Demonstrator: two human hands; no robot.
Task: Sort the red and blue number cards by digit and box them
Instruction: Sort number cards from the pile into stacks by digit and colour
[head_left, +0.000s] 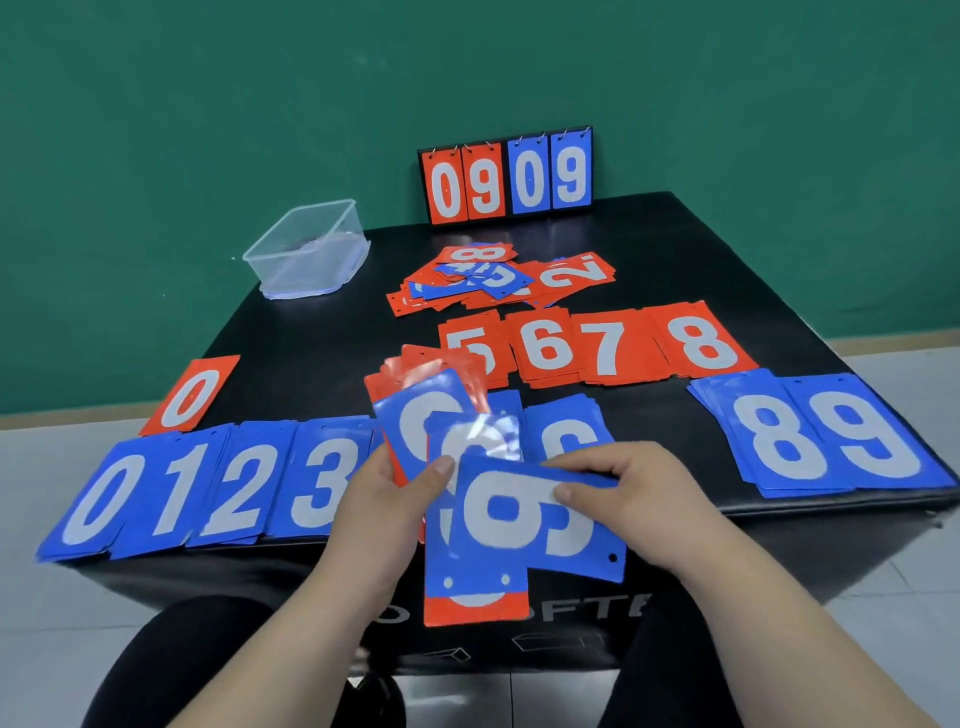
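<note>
Left fingers are gripping a stack, right fingers pinching a card — piles laid, heap and box waiting.

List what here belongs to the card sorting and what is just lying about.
In the job: left hand gripping the fanned cards; right hand pinching a blue card; blue piles; red piles; unsorted heap; clear box.
Lying about: the flip scoreboard at the back, probably.

Left hand and right hand on a fan of blue and red cards above the black table
</note>
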